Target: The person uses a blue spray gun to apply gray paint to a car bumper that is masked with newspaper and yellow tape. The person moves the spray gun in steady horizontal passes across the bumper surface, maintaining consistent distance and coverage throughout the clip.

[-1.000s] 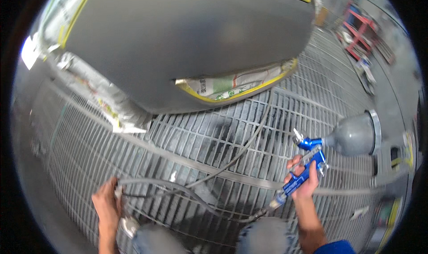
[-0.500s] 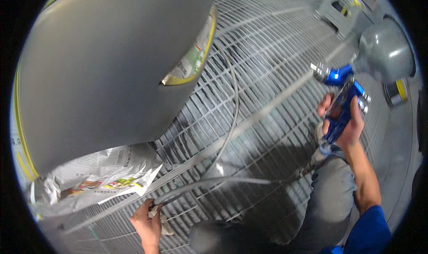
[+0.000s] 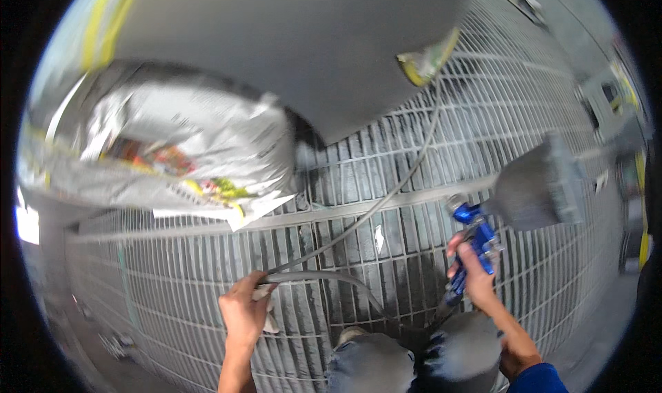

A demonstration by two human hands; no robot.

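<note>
Below the grey panel (image 3: 303, 48), we hold the blue spray gun (image 3: 476, 244) in the right hand (image 3: 472, 279), fingers closed around its grip, grey cup (image 3: 534, 189) at upper right. The left hand (image 3: 243, 310) has its fingers closed on the grey hose (image 3: 324, 277) and a white rag. To do this well, we should keep the hose gathered low and clear of the panel, and the gun held away from it. Underfoot lies a steel floor grating (image 3: 414, 151); newspaper masking (image 3: 179, 151) covers the panel's left end.
</note>
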